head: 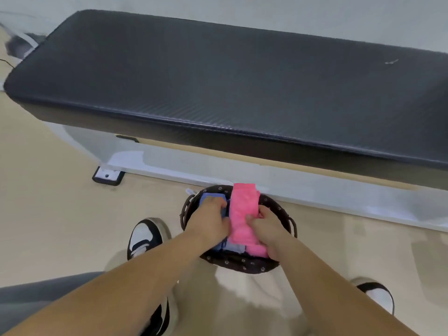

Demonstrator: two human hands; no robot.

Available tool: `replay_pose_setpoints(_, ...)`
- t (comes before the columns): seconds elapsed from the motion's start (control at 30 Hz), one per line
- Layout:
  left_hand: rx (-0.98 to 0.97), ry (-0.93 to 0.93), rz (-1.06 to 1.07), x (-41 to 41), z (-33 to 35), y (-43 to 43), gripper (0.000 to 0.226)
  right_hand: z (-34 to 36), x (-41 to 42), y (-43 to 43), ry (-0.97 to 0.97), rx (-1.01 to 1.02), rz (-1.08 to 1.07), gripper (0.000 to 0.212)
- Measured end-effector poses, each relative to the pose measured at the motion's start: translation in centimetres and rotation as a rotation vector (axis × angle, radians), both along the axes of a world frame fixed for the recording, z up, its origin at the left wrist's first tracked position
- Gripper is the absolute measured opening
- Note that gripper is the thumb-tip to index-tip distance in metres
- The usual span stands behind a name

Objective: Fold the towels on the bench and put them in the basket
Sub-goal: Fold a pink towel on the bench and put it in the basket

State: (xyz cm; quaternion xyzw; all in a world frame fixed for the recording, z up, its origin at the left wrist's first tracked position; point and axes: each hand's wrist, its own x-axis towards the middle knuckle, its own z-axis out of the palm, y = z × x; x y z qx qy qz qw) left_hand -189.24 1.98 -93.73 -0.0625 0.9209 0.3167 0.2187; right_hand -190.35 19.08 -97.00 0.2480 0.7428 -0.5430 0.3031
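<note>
Smooth beige floor (pixel 48 214). Behind the basket (pixel 242 265) stands a dark, ribbed, round-cornered padded tabletop (pixel 242 76), its right end cut off. The basket is round, dark and woven, with a flower-print lining. Inside it, a fluffy folded pink towel (pixel 242 207) rises past the rim, with a blue towel (pixel 211 197) beside it. The left hand (pixel 209 221) curls onto the blue towel; the right hand (pixel 269 226) pinches the pink towel. The basket's bottom is hidden.

Basket (pixel 238 264) interior is full: pink towel (pixel 243 209) centre-right, blue towel (pixel 212 197) left, left hand (pixel 211 219) and right hand (pixel 269 229) over them. Bench rail (pixel 315 190) just behind basket blocks that side. Shoe (pixel 145 236) near basket's left. Floor (pixel 339 238) right of basket open.
</note>
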Motion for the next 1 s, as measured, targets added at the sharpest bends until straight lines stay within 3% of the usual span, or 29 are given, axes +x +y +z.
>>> replay_pose_setpoints(0.23, -0.257, -0.004, -0.391, -0.2, -2.3, 1.3, 0.073, -4.4, 2.3, -1.8, -0.151, -0.060, -0.150, 0.009)
replay_pose_setpoints(0.43, -0.288, 0.088, -0.481, 0.2, -3.5, 1.2, 0.080, -3.2, 1.8, -0.2, -0.186, -0.078, -0.211, 0.017)
replay_pose_setpoints(0.53, -0.346, 0.123, -0.612, 0.8, -4.5, 0.9, 0.076, -3.6, 2.1, -0.2, -0.138, -0.024, -0.144, 0.008)
replay_pose_setpoints(0.6, -0.372, 0.132, -0.617, 1.2, -5.1, 0.9, 0.074, -3.9, 1.8, -0.7, -0.057, 0.035, -0.057, 0.004)
replay_pose_setpoints(0.73, -0.416, 0.101, -0.597, 1.3, -5.4, 1.4, 0.080, -4.5, 1.5, -0.5, 0.037, 0.164, 0.137, 0.022)
replay_pose_setpoints(0.87, -0.473, 0.018, -0.594, 0.6, -6.3, 2.4, 0.088, -5.0, 1.6, 0.1, 0.004, 0.167, 0.089, 0.024)
replay_pose_setpoints(1.0, -0.539, -0.033, -0.590, 0.3, -7.6, 3.5, 0.093, -4.1, 1.8, 0.8, -0.005, 0.199, 0.058, 0.006)
